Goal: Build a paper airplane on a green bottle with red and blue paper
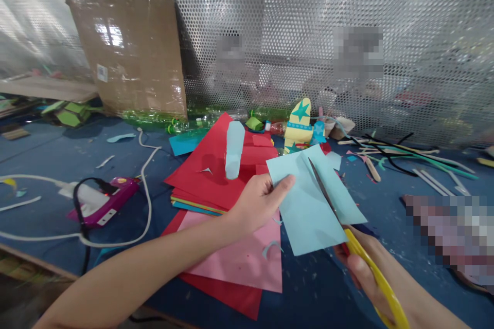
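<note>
My left hand (258,200) pinches the left edge of a light blue paper sheet (309,205) and holds it up above the table. My right hand (363,267) grips yellow-handled scissors (358,249). Their dark blades run up through the middle of the sheet. Below the sheet lie a pink sheet (239,257) and red sheets (208,169) on the blue table (386,216). A pale blue paper roll (234,149) stands on the red stack.
A purple glue gun (106,200) with white and black cables lies at left. Behind stand a cardboard sheet (131,51), green plastic bottles (154,121) and a yellow paper rocket (299,123). Sticks and strips (405,157) are scattered at right. A perforated metal wall backs the table.
</note>
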`<action>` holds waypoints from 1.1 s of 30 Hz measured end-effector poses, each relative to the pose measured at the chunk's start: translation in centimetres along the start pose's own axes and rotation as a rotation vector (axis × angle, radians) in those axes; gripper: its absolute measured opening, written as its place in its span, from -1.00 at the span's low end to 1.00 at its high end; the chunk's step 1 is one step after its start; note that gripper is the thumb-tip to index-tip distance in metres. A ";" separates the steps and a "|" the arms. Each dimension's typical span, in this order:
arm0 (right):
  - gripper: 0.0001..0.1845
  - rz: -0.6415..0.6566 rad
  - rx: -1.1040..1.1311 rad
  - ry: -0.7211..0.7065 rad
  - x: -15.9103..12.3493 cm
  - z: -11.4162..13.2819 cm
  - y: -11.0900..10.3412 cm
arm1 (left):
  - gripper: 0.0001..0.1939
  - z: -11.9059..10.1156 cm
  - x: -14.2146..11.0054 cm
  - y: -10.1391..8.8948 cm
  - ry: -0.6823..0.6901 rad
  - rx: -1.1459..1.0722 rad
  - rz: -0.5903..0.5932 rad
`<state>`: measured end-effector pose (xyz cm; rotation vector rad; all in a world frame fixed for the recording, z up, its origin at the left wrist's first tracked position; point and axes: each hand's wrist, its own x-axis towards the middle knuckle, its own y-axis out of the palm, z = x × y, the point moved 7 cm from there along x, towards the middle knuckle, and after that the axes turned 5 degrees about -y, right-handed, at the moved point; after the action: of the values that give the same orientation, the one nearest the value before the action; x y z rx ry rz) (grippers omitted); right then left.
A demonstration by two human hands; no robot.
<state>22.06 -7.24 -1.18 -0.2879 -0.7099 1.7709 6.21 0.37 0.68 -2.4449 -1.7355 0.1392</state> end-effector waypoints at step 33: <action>-0.31 0.011 0.074 0.092 -0.3 -1.0 0.4 | -0.71 0.1 0.8 0.0 -0.083 -0.411 0.006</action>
<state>22.41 -7.32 -2.21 -0.3212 -0.5773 1.7784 6.42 1.16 0.62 -2.7573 -1.9576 -0.1323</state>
